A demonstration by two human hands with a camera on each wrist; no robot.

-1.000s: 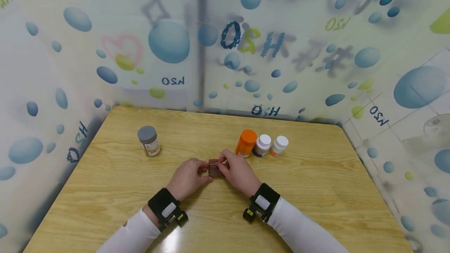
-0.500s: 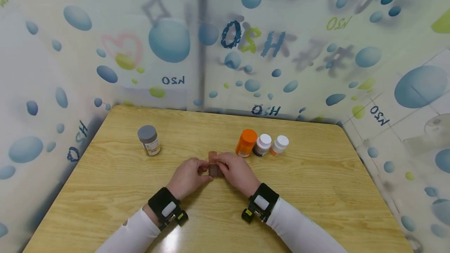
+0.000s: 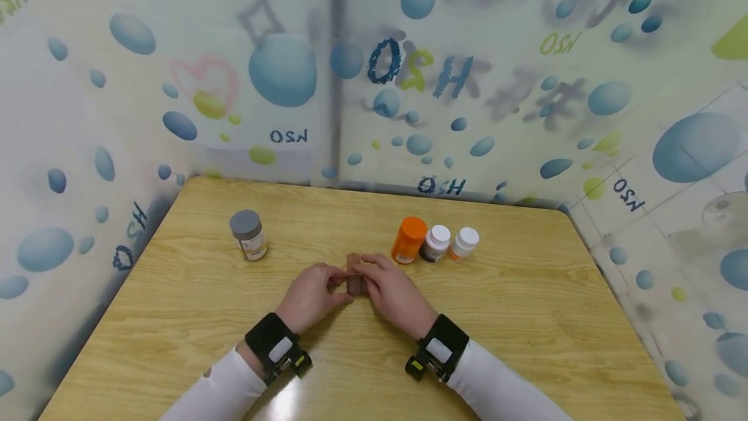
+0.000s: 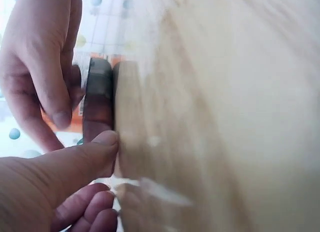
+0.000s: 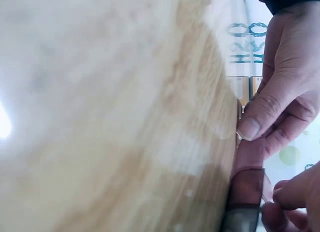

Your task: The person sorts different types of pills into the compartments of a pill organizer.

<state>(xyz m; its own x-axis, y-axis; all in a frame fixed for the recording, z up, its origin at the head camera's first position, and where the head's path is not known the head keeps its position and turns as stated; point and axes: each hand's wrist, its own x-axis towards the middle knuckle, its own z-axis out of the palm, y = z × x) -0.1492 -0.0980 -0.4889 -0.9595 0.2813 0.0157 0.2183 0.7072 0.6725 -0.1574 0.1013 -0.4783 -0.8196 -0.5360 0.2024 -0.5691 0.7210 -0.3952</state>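
A small translucent brown pill box (image 3: pixel 354 286) stands on the table between both hands, its lid (image 3: pixel 353 258) raised at the far end. From the left, my left hand (image 3: pixel 313 294) pinches the box between thumb and fingers. In the left wrist view the left thumb (image 4: pixel 102 139) lies on the box's brown wall (image 4: pixel 97 99); its far part looks greyer. My right hand (image 3: pixel 394 291) is at the box's right side, index finger across the base of the lid. In the right wrist view its thumb and a fingertip come close together beside the box. What they may hold is hidden.
Close beyond the right hand stand an orange bottle (image 3: pixel 411 239) and two white-capped bottles, one with a dark label (image 3: pixel 435 243) and one with an orange label (image 3: pixel 464 243). A grey-capped jar (image 3: pixel 248 234) stands at the left. Patterned walls border the wooden table (image 3: pixel 508 304).
The box's lid has gone up from lying flat. The right hand's fingers have shifted from above the box to lower at its right side; the left hand holds its place.
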